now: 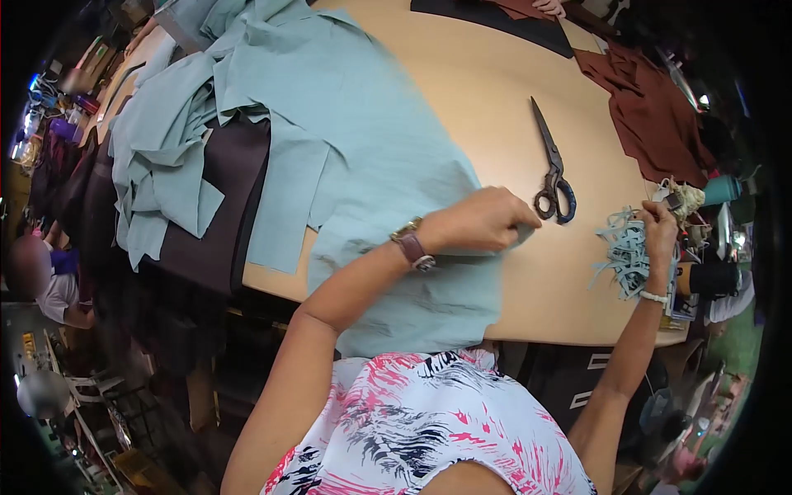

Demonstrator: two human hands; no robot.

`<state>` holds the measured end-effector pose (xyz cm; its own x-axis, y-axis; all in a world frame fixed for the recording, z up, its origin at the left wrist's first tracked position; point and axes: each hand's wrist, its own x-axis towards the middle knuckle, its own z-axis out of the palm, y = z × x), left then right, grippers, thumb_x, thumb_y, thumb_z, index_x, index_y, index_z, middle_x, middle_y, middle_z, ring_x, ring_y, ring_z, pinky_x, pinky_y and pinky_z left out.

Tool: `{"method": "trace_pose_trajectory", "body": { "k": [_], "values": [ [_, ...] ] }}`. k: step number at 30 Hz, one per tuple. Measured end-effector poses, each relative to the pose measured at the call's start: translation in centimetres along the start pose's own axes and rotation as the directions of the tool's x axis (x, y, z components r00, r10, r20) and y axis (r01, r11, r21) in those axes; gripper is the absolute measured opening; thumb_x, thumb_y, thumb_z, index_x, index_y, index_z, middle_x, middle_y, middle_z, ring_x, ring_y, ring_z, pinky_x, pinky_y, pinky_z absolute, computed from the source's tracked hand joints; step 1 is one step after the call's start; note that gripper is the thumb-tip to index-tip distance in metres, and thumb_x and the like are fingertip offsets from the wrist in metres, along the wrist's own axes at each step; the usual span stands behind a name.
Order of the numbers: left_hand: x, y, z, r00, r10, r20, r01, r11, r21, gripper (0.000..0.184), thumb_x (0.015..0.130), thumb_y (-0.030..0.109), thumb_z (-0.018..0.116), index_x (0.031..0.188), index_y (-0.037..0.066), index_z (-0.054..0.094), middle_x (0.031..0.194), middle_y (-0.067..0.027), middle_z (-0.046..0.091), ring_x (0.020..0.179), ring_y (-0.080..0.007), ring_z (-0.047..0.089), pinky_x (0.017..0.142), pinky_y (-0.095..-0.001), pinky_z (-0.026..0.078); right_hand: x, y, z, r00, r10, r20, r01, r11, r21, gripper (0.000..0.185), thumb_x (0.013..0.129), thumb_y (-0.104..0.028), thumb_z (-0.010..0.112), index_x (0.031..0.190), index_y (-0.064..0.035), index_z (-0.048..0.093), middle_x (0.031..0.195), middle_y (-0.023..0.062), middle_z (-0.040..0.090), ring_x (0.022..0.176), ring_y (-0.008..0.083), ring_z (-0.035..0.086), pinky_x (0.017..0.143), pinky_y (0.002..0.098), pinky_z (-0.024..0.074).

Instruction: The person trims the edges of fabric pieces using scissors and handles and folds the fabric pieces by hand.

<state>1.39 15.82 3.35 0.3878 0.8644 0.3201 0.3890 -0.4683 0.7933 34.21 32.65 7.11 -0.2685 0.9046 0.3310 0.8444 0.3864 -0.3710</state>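
Note:
A large pale teal cloth (371, 140) spreads over the wooden table and hangs past its front edge. My left hand (487, 219), with a watch on the wrist, lies over the cloth's right side, its fingers closed on the cloth edge. Black scissors (552, 165) lie closed just beyond these fingertips, with blue wrapping on one handle. At the table's right end, my right hand (658, 235) has its fingers pinched at the top of a tangle of thin teal fabric strips (623, 252).
Folded teal pieces (165, 157) rest on a dark cloth (227, 206) at the left. Brown fabric (652, 107) lies at the upper right, above a teal cup (723, 190) and a dark cylinder (714, 280). Another person's hand (549, 7) shows at the far edge; another person sits at the left.

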Motion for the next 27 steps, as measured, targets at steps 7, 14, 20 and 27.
{"method": "trace_pose_trajectory", "body": {
  "k": [7, 14, 20, 27],
  "values": [
    [0.9, -0.4, 5.5, 0.991, 0.022, 0.132, -0.043, 0.986, 0.163, 0.031, 0.062, -0.001, 0.051, 0.090, 0.000, 0.064, 0.077, -0.0125, 0.063, 0.072, -0.0296, 0.059, 0.066, -0.0368, 0.047, 2.6, 4.2, -2.8, 1.000, 0.023, -0.006, -0.023, 0.974, -0.226, 0.017, 0.075, 0.001, 0.053, 0.089, 0.0031, 0.062, 0.082, 0.0169, 0.065, 0.077, 0.0273, 0.063, 0.070, 0.0330, 0.0477],
    [0.1, -0.2, 6.7, 0.993, 0.074, 0.090, -0.092, 0.971, 0.222, 0.042, 0.065, 0.007, 0.062, 0.107, 0.007, 0.058, 0.106, -0.0114, 0.059, 0.101, -0.0271, 0.053, 0.086, -0.0428, 0.039, 3.4, 1.6, -3.5, 0.994, 0.011, -0.111, -0.069, 0.839, -0.540, 0.026, 0.077, 0.001, 0.050, 0.101, -0.0001, 0.058, 0.096, 0.0207, 0.061, 0.091, 0.0338, 0.058, 0.079, 0.0414, 0.0437],
    [-4.5, 3.0, 1.6, 0.958, -0.032, -0.285, 0.174, 0.855, 0.489, 0.048, 0.073, 0.014, 0.063, 0.119, 0.009, 0.051, 0.122, -0.0183, 0.047, 0.116, -0.0343, 0.041, 0.097, -0.0431, 0.032, 1.5, -1.6, -0.7, 0.995, -0.097, 0.015, 0.098, 0.967, -0.236, 0.029, 0.079, -0.005, 0.054, 0.107, -0.0028, 0.056, 0.088, 0.0194, 0.062, 0.083, 0.0324, 0.061, 0.072, 0.0425, 0.0463],
    [-15.8, 3.8, -3.6, 0.635, -0.385, -0.670, 0.751, 0.512, 0.417, 0.052, 0.076, 0.018, 0.066, 0.120, -0.002, 0.047, 0.115, -0.0207, 0.053, 0.105, -0.0342, 0.051, 0.088, -0.0385, 0.040, -4.4, -4.8, 2.5, 0.980, -0.197, 0.000, 0.197, 0.980, 0.015, 0.028, 0.077, -0.009, 0.059, 0.103, 0.0013, 0.056, 0.079, 0.0159, 0.062, 0.071, 0.0284, 0.061, 0.066, 0.0332, 0.0470]
  ]
}}
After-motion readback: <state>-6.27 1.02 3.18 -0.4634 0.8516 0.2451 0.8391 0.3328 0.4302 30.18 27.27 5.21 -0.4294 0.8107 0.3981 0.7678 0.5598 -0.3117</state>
